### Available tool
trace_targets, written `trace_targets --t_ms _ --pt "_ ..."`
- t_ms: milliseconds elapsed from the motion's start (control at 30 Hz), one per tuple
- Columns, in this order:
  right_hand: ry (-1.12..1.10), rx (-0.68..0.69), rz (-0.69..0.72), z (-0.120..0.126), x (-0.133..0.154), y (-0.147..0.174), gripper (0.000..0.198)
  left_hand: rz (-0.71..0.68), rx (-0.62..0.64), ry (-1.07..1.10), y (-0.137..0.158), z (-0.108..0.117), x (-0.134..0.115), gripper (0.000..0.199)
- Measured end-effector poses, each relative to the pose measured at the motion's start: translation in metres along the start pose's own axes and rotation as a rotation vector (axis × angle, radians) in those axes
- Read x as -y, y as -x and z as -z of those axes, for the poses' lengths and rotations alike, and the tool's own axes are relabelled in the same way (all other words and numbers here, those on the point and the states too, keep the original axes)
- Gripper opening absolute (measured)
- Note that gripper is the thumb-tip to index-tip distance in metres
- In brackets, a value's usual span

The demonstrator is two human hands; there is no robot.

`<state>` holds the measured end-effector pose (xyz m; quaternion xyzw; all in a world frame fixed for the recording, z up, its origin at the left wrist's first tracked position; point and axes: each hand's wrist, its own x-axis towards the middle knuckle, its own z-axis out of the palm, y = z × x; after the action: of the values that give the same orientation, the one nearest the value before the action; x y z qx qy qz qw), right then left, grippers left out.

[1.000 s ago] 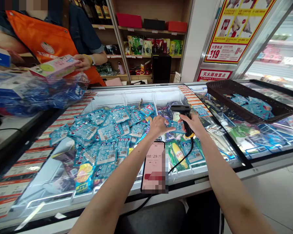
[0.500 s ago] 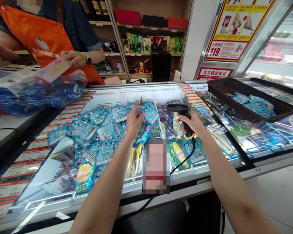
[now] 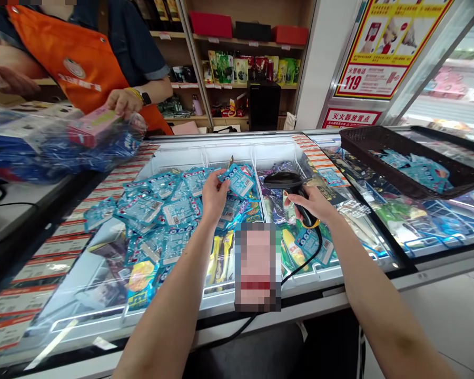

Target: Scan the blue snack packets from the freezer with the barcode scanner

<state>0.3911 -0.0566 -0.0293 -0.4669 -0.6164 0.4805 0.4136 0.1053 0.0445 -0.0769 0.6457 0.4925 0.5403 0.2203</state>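
Observation:
My left hand (image 3: 215,196) pinches the edge of a blue packet (image 3: 239,180) above the glass-topped freezer (image 3: 181,141). My right hand (image 3: 314,202) is wrapped round the handle of a black barcode scanner (image 3: 287,181), its head pointing left toward the packet. From the scanner a black cable (image 3: 319,247) loops down to the front edge. Many similar blue packets (image 3: 179,210) lie heaped left of my left hand. Near my forearms a pixelated upright rectangle (image 3: 258,268) covers something I cannot make out.
Across the counter a person in an orange apron (image 3: 73,63) handles a pink box (image 3: 94,126) over plastic-wrapped goods (image 3: 43,142). A dark basket (image 3: 411,158) holding blue packets stands at right. Shelves (image 3: 245,42) with boxes and pouches are behind.
The scanner head has tilted and turned more toward the packet in my left hand. Across the counter, the person has lowered the pink box onto the wrapped goods. The view has shifted slightly.

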Motion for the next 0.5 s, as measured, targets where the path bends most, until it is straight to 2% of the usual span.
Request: trace_targets --t_ms 333,500 --pt "0.15 0.051 0.062 -0.0034 -0.0047 -0.0026 0.037 -0.028 -0.017 -0.028 0.0025 -0.0019 0.0002 0.036" --pt "0.147 0.062 0.053 -0.0049 -0.0034 -0.0024 0.038 0.029 -0.035 0.004 0.0043 -0.0017 -0.0061 0.036"
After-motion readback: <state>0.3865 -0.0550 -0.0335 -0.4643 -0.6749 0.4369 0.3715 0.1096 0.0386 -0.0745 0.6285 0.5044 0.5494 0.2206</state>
